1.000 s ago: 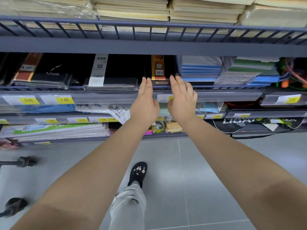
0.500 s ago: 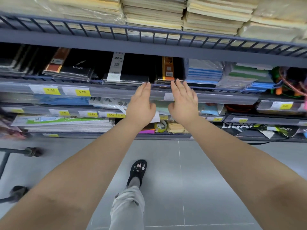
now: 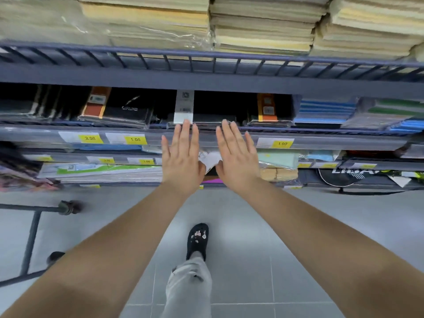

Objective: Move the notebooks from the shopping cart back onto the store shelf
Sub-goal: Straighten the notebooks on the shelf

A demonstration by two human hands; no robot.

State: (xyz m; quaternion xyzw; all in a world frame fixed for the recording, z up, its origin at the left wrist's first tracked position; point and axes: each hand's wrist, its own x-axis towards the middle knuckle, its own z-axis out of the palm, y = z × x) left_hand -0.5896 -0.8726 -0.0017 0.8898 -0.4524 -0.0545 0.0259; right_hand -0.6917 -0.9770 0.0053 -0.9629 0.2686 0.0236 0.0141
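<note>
Black wrapped notebooks (image 3: pixel 206 117) lie stacked on the dark store shelf (image 3: pixel 321 142), behind its price rail. One carries a white paper band, another to the right an orange band (image 3: pixel 266 107). My left hand (image 3: pixel 181 154) and my right hand (image 3: pixel 237 154) are held flat, palms down, fingers spread, just in front of the rail. Both hands are empty and touch no notebook. A grey metal frame of the shopping cart (image 3: pixel 32 237) shows at the lower left; its basket is out of view.
Cream paper stacks (image 3: pixel 263 26) fill the upper wire shelf. Blue and green notebook packs (image 3: pixel 325 111) sit right of the black ones. Lower shelves hold paper pads (image 3: pixel 103 173) and a racket bag (image 3: pixel 355 177). My black shoe (image 3: pixel 197 241) stands on grey floor tiles.
Both hands have pulled back from the shelf opening toward me and lowered below the price rail, fingers spreading. The view has shifted right, showing more of the cart frame.
</note>
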